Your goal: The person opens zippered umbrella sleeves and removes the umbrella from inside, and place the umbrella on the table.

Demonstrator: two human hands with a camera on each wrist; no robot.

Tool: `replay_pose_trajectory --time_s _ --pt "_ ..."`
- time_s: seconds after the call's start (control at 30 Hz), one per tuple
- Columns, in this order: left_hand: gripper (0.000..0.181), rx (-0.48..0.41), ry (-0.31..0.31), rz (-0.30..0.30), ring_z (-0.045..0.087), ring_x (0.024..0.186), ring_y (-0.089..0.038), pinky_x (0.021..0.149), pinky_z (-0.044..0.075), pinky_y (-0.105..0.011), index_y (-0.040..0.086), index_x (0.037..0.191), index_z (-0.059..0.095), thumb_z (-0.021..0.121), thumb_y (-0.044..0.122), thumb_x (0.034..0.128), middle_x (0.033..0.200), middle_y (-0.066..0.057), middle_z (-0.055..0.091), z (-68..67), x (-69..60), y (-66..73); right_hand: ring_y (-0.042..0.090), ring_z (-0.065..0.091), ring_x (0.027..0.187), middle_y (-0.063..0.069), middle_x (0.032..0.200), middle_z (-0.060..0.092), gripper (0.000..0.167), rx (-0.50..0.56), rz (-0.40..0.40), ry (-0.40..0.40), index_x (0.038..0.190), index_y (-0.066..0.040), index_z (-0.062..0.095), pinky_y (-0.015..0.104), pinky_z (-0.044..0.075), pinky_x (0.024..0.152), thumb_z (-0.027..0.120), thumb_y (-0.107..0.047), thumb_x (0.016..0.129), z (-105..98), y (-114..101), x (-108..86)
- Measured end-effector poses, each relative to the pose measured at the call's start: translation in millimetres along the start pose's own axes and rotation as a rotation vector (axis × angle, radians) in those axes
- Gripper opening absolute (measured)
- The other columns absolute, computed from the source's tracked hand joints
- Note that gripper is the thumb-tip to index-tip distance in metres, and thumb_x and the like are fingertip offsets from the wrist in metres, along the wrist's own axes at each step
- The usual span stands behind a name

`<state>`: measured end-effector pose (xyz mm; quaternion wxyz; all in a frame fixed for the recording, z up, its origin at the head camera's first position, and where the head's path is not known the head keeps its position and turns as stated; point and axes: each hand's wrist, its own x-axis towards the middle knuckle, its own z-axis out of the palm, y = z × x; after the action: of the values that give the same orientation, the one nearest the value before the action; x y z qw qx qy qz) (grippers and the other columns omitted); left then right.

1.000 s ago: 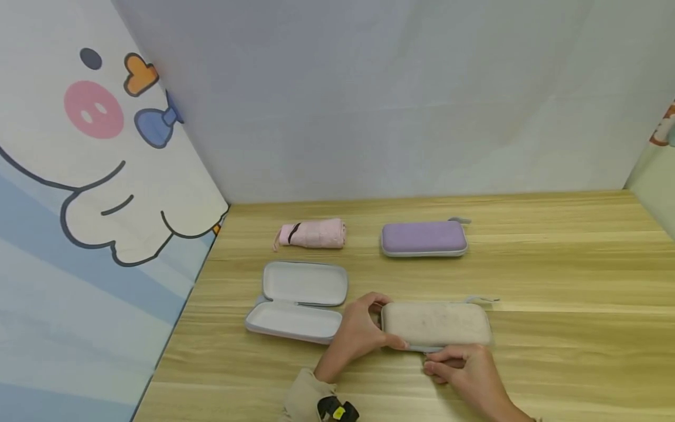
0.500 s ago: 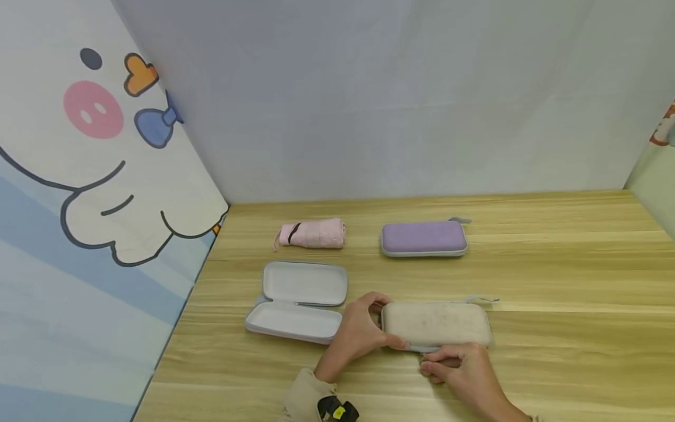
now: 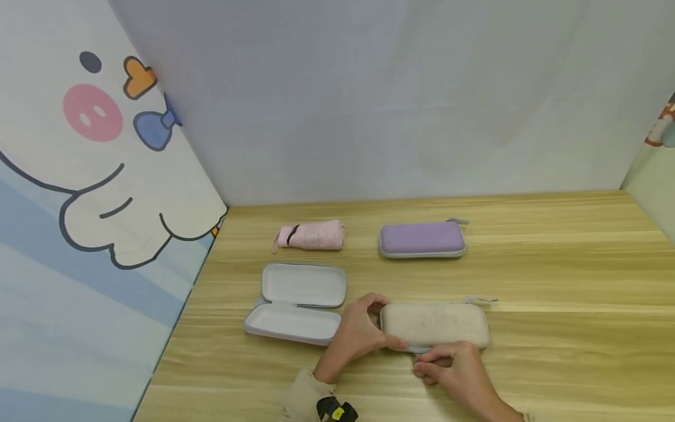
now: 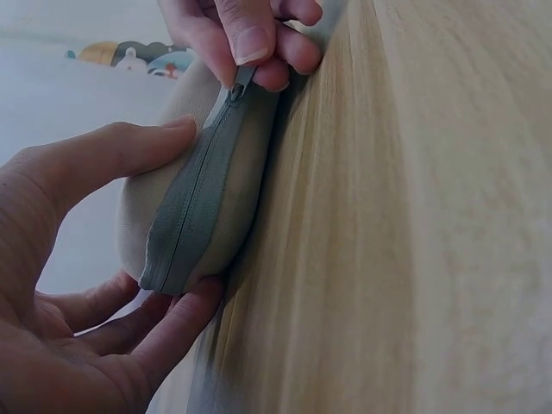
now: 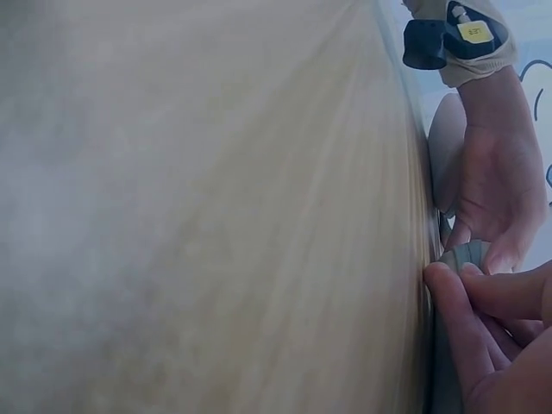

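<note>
Head: left grip (image 3: 364, 327) around beige case (image 3: 435, 323)

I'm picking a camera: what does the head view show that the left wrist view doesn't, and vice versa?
Only the head view shows the pink bundle, purple case and open case. Only the left wrist view clearly shows the zipper slider, by the right hand. Both show the beige case, left hand, right hand and table.

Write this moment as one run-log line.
left hand: grips left end of beige zippered case | right hand: pinches its zipper pull | purple case: closed, behind | white-lined case: open, left
</note>
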<state>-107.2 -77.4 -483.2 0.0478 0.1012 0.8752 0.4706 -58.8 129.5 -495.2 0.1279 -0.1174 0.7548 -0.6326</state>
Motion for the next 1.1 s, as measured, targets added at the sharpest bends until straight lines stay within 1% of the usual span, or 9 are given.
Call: replay_pose_trajectory --time_s 0.27,0.4,0.6,0.97,1.1 --pt "0.063 -0.012 0.0 0.006 0.059 0.086 -0.009 0.073 0.048 -0.022 0.015 0.105 0.064 0.093 0.034 0.0526 0.094 0.007 0.063 -0.4 0.2 0.1 0.017 0.068 0.062 0.015 0.072 0.069 0.006 -0.011 -0.022 -0.004 0.079 0.008 0.071 0.029 0.055 0.056 0.074 0.003 0.076 4 -3 2.1" --pt "0.063 -0.003 0.011 0.008 0.059 0.087 -0.009 0.076 0.049 -0.024 0.015 0.104 0.064 0.093 0.035 0.0521 0.094 0.007 0.064 0.2 -0.2 -0.2 0.017 0.068 0.061 0.015 0.071 0.069 0.006 -0.009 -0.028 -0.008 0.079 0.008 0.071 0.029 0.055 0.056 0.074 0.004 0.076 6 -2 2.8" --pt "0.064 0.015 0.026 0.014 0.059 0.085 -0.008 0.075 0.048 -0.023 0.016 0.104 0.064 0.093 0.038 0.0508 0.092 0.006 0.064 1.3 -0.2 -1.0 0.017 0.069 0.062 0.015 0.073 0.069 0.006 0.0 -0.033 -0.015 0.078 0.008 0.071 0.029 0.055 0.056 0.074 0.004 0.076 8 -4 4.7" --pt "0.066 0.008 0.024 0.033 0.06 0.086 -0.009 0.076 0.05 -0.025 0.015 0.106 0.063 0.093 0.037 0.0513 0.093 0.005 0.065 2.0 -0.8 -2.5 0.014 0.067 0.057 0.013 0.067 0.068 0.004 -0.045 -0.155 0.009 0.072 0.008 0.07 0.029 0.055 0.051 0.074 0.008 0.073 18 -3 8.5" --pt "0.068 -0.005 0.022 0.039 0.059 0.085 -0.009 0.075 0.05 -0.024 0.013 0.107 0.062 0.093 0.037 0.0519 0.094 0.004 0.064 3.0 -1.8 -3.1 0.015 0.068 0.058 0.015 0.07 0.068 0.004 -0.043 -0.163 0.013 0.072 0.009 0.07 0.028 0.055 0.052 0.074 0.008 0.073 23 -4 9.6"
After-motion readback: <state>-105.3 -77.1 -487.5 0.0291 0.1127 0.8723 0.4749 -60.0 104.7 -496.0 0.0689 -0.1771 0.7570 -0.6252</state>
